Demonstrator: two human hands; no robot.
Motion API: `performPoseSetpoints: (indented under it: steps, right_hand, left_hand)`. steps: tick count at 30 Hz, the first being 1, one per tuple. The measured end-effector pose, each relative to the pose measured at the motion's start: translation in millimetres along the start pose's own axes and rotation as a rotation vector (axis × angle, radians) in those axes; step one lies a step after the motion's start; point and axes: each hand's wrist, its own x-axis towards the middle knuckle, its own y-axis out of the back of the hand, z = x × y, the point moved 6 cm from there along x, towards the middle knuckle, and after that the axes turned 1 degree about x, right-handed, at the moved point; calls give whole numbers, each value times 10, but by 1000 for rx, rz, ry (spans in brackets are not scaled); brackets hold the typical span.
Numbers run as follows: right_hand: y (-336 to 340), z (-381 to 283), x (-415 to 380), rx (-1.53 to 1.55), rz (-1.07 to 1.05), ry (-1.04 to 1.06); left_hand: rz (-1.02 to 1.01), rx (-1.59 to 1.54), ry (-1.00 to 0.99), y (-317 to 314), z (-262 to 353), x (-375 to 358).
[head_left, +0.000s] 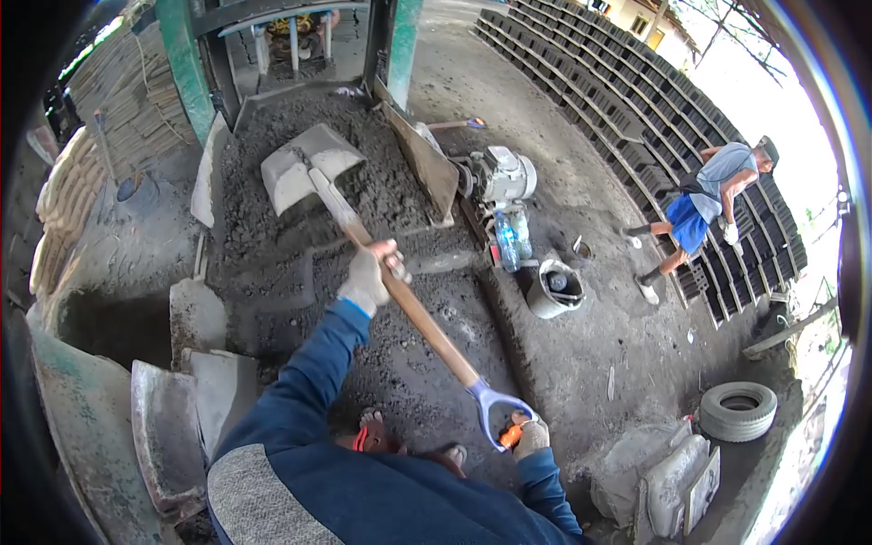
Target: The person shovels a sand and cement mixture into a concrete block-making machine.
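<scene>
A shovel (pixel 427 329) with a wooden shaft slants across the middle of the view. Its grey metal blade (pixel 295 178) lies over the dark, damp mix in the trough, back side up as far as I can tell. My left hand (pixel 368 277), in a light glove with bare fingertips, wraps round the shaft below the blade. At the other end my right hand (pixel 529 438), gloved too, is closed on the blue and orange D-shaped grip. Dark mix (pixel 363 145) lies around and beneath the blade.
An electric motor (pixel 507 174), water bottles (pixel 513 238) and a bucket (pixel 555 289) stand right of the trough. A person (pixel 713 195) in blue shorts is beside racks of blocks (pixel 599 86). A tire (pixel 738 411) lies lower right; metal sheets (pixel 168 436) stand lower left.
</scene>
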Motion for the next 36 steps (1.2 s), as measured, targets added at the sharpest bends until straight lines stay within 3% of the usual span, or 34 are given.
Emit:
performPoseSetpoints:
  steps: [2, 5, 12, 16, 18, 24, 26, 29, 36]
  right_hand:
    - [737, 425, 37, 56, 167, -98]
    - [1720, 930, -110, 8, 308, -172]
    - [2984, 1261, -611, 207, 98, -408]
    - [3267, 956, -821, 258, 9, -403]
    - [3335, 731, -904, 242, 12, -376]
    - [2992, 90, -1067, 173, 70, -254]
    - [3060, 209, -1038, 202, 103, -302]
    - [2629, 185, -1042, 239, 234, -290]
    - [529, 238, -427, 183, 227, -190]
  left_hand:
    - [-74, 24, 78, -92, -634, -302]
    - [-15, 92, 160, -144, -1488, -672]
    - [119, 105, 274, -309, -2967, -1428]
    - [59, 70, 279, -452, -3131, -1405]
    - [154, 57, 287, -517, -2925, -1250]
    - [186, 39, 236, -647, -2682, -1059]
    - [148, 18, 259, -629, -2658, -1022]
    - [141, 13, 263, -517, -2431, -780]
    - [19, 80, 195, -121, -948, 449]
